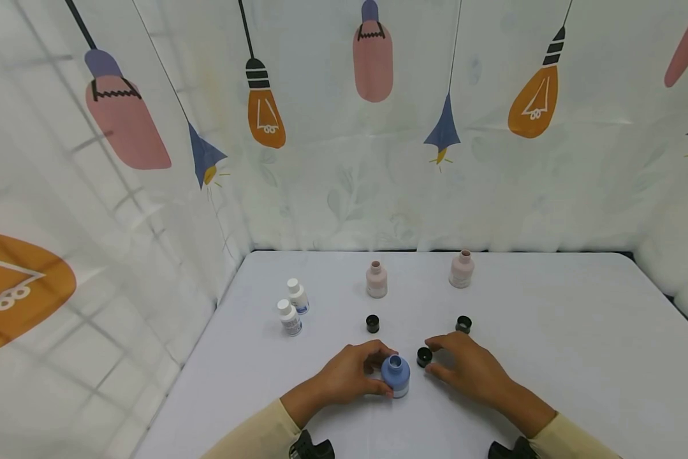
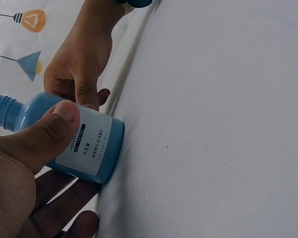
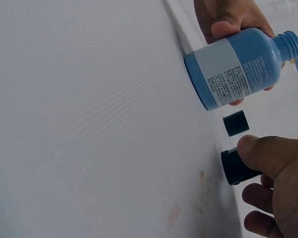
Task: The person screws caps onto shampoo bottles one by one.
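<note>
The left hand (image 1: 352, 376) gripped an uncapped blue shampoo bottle (image 1: 396, 375), held upright well in from the far edge of the white table (image 1: 567, 319). The right hand (image 1: 475, 366) had its thumb and a finger closed on a black cap (image 1: 424, 357) just beside it. Two open pink bottles (image 1: 376, 280) stood near the far edge, two white bottles (image 1: 290, 319) towards the left edge.
</note>
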A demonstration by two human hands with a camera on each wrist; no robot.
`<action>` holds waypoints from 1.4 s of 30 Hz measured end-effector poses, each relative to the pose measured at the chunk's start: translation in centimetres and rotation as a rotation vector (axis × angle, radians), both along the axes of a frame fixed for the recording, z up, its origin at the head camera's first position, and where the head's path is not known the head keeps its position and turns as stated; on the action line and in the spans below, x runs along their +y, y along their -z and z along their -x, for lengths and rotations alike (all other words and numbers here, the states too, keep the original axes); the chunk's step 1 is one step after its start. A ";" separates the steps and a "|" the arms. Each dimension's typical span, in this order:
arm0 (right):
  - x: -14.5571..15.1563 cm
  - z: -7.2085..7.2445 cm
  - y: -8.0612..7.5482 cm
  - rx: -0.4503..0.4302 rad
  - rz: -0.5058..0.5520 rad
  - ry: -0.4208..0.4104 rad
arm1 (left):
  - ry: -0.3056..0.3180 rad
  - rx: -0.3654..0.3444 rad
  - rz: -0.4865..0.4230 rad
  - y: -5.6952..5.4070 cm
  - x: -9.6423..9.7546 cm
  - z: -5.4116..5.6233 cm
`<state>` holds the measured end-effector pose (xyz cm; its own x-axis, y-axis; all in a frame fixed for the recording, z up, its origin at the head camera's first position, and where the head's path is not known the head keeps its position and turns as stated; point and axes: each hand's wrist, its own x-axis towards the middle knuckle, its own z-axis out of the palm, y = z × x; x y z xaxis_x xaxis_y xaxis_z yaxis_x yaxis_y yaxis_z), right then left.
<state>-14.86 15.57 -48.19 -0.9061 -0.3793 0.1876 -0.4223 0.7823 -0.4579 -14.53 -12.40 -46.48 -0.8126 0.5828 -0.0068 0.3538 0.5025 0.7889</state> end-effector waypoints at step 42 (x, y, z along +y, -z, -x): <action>0.8 -1.0 -1.8 0.026 0.139 0.005 | 0.019 -0.001 0.040 -0.4 0.0 0.2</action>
<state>-13.81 16.34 -46.42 -0.9021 -0.3431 0.2616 -0.4315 0.7141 -0.5512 -14.77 -12.44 -46.04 -0.8015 0.5972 -0.0312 0.3625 0.5267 0.7688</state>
